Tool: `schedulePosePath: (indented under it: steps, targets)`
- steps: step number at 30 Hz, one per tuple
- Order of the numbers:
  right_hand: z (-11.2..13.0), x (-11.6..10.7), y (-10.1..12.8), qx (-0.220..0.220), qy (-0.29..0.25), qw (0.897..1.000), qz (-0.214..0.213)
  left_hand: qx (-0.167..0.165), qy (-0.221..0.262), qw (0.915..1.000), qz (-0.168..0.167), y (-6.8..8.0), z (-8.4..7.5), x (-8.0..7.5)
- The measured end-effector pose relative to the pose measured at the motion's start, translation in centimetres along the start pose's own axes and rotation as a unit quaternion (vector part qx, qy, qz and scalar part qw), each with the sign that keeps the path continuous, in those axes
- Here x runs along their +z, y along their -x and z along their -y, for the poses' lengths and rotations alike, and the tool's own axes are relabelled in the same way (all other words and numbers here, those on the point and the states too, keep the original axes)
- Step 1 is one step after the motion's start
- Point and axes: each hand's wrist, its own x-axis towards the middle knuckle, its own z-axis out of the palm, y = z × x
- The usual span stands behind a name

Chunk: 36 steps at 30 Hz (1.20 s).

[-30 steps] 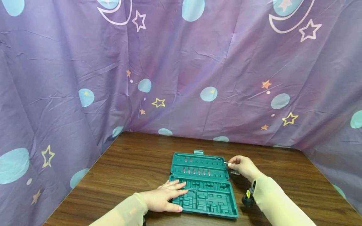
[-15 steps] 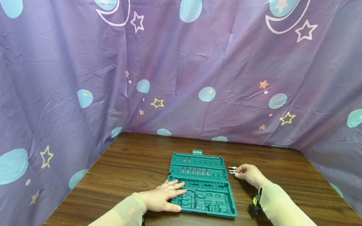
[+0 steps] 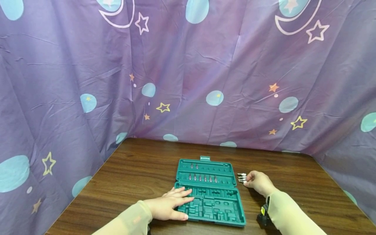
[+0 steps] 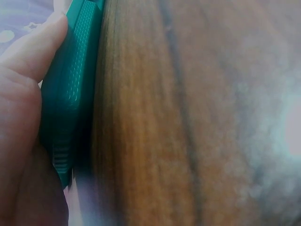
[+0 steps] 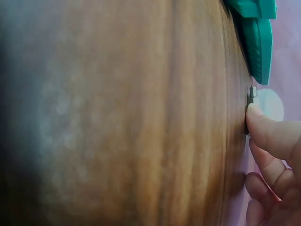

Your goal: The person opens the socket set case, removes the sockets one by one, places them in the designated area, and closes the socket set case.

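your right fingers curl against the bits, touching them on the bench just right of the case; a pinch can't be told. your left hand lies flat, fingers straight, on the case's near left corner, thumb along its edge.
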Motion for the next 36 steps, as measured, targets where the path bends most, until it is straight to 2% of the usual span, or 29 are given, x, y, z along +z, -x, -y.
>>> schedulePosePath:
  steps: [9,18,22,25,36]
  targets:
    - [0.1,-0.1,0.1,-0.01,0.011,1.0,-0.011,0.001,-0.002,1.0,-0.004,0.2,-0.2,-0.2]
    - [1.3,-0.7,-0.3,0.0,-0.035,0.999,0.002,0.001,-0.01,0.9999,-0.006,0.2,-0.3,-0.2]
    - [2.9,-0.5,-1.1,0.0,-0.05,0.999,-0.007,-0.001,-0.01,0.9999,-0.005,0.2,-0.2,-0.1]
    - [4.6,0.1,-1.8,0.0,-0.081,0.997,-0.01,-0.001,-0.007,1.0,-0.004,0.2,-0.2,-0.1]
    - [10.3,4.1,-3.9,-0.001,-0.13,0.991,-0.018,0.002,-0.008,1.0,-0.003,0.1,-0.2,-0.1]
